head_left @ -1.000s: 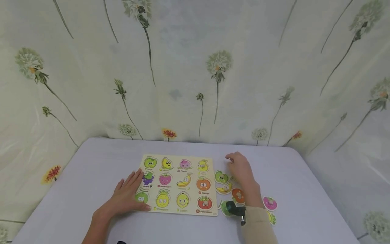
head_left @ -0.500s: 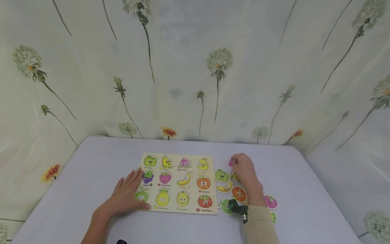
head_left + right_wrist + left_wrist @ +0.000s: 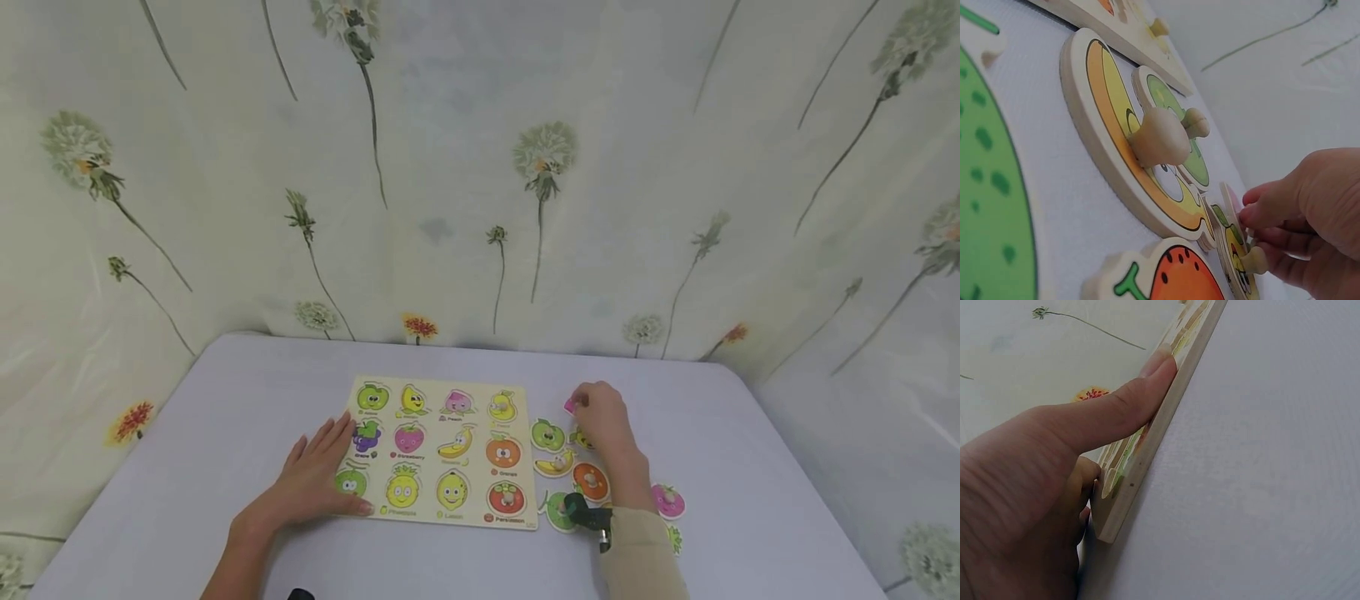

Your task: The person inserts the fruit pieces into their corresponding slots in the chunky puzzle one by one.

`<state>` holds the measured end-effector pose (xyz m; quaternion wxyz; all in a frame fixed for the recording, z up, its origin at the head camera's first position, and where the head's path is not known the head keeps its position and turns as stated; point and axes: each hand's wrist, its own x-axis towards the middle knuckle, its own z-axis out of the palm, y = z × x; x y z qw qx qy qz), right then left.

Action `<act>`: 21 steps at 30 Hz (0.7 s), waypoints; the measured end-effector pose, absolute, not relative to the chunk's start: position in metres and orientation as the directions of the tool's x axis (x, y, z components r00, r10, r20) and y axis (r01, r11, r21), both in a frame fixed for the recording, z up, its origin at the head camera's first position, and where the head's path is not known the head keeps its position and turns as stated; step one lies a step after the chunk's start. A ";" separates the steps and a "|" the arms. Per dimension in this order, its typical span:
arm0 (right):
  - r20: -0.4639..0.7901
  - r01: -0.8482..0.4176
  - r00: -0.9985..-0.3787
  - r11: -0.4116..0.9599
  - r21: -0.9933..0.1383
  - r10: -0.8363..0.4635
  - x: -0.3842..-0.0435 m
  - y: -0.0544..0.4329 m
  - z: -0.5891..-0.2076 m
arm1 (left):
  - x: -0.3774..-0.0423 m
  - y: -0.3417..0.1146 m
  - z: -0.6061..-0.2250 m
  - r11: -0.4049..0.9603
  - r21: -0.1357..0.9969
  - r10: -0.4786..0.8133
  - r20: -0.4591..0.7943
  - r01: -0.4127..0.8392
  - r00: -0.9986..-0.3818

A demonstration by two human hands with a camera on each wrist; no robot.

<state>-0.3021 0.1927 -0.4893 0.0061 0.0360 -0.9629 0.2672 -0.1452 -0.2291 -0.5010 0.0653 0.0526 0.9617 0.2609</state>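
A wooden fruit puzzle board (image 3: 480, 492) lies on the white table. My left hand (image 3: 311, 475) rests at its left edge with fingers extended; in the left wrist view the thumb (image 3: 1122, 406) lies over the board's edge. Right of the board, my right hand (image 3: 607, 423) pinches a pink puzzle piece (image 3: 570, 407), mostly hidden by the fingers. Just below that hand is a yellow piece (image 3: 1235, 253) with a wooden knob. A green apple piece (image 3: 547, 435) and a banana piece (image 3: 553, 462) lie between hand and board.
An orange-red piece (image 3: 591, 482) and a green spotted piece (image 3: 559, 510) lie near the right forearm. Beyond it are a pink piece (image 3: 669, 501) and a partly hidden pineapple piece (image 3: 674, 537). Knobs stand on the board's pear (image 3: 502, 407), orange (image 3: 503, 452) and persimmon (image 3: 507, 498).
My right hand has closed its fingertips on the pink piece, which came into view half a second ago, and has shifted slightly. The left hand stays in place on the board.
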 end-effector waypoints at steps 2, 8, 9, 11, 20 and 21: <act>0.028 -0.068 -0.998 0.853 -0.517 -0.063 -0.302 0.193 -0.490 | -0.145 -0.229 -0.500 0.856 0.512 0.136 -0.098 0.067 -0.986; 0.047 -0.074 -0.997 0.852 -0.518 -0.058 -0.303 0.193 -0.490 | -0.146 -0.228 -0.499 0.853 0.518 0.137 -0.104 0.064 -0.985; 0.050 -0.075 -0.997 0.853 -0.516 -0.058 -0.303 0.194 -0.491 | -0.146 -0.229 -0.499 0.854 0.516 0.137 -0.106 0.063 -0.985; 0.053 -0.079 -0.997 0.854 -0.514 -0.061 -0.304 0.194 -0.491 | -0.146 -0.229 -0.499 0.855 0.515 0.135 -0.107 0.061 -0.985; 0.061 -0.082 -0.996 0.846 -0.527 -0.058 -0.304 0.194 -0.491 | -0.145 -0.229 -0.499 0.851 0.522 0.136 -0.109 0.059 -0.985; 0.062 -0.083 -0.996 0.845 -0.529 -0.059 -0.303 0.194 -0.490 | -0.145 -0.229 -0.499 0.851 0.521 0.135 -0.109 0.059 -0.985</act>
